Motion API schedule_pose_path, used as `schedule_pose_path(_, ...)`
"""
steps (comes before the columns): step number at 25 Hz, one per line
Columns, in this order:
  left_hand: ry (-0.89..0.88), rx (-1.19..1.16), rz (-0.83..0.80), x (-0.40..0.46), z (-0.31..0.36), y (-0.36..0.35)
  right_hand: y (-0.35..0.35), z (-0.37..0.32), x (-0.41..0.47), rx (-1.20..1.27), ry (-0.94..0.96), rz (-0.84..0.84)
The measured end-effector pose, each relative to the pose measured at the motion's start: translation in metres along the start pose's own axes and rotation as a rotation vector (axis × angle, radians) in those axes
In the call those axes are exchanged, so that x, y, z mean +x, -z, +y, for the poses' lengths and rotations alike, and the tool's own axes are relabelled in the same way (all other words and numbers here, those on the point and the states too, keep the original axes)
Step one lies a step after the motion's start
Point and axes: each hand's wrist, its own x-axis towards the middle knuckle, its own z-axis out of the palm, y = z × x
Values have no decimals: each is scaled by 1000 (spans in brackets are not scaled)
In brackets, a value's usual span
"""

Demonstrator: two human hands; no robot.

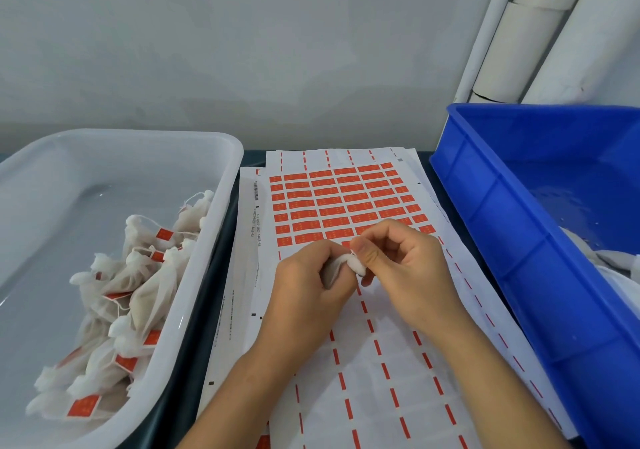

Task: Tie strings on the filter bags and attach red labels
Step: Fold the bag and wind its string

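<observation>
My left hand (308, 275) grips a small white filter bag (353, 263) over the label sheet, most of the bag hidden in the fist. My right hand (398, 258) pinches the bag's gathered top between thumb and fingers; a thin string there is hard to make out. Under both hands lies a white sheet of red labels (339, 199), its far half still full of red rectangles, its near half peeled with only red dashes left. Several finished bags (138, 275) with red labels lie in the white tray (228, 185) on the left.
A blue plastic crate (502, 223) stands at the right, with white bags visible in its near right corner (620, 265). More label sheets are stacked under the top one. A grey wall and white pipes (540, 32) rise behind the dark table.
</observation>
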Motion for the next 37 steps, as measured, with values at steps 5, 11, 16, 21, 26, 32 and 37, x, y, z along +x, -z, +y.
schedule_pose_path(5, -67, -44, 52, -1, 1, 0, -2, 2, 1, 175, -172, 38)
schedule_pose_path(11, -52, -135, 170, -2, 1, -1, -7, 6, 0, 217, -230, 11)
schedule_pose_path(16, 36, -203, 155, 2, -1, -1, -3, 10, -3, 92, -172, -26)
schedule_pose_path(21, 120, -347, 98, 3, 0, -1, -3, 7, -6, -2, -118, -16)
schedule_pose_path(26, 165, -391, 82, 2, 1, -1, -4, 7, -7, -27, -115, -49)
schedule_pose_path(32, 181, -376, 47, 5, -3, 1, 0, 5, -8, -12, 21, -57)
schedule_pose_path(37, 158, -314, -24, 5, -5, 2, 0, -2, -11, -101, 145, 29)
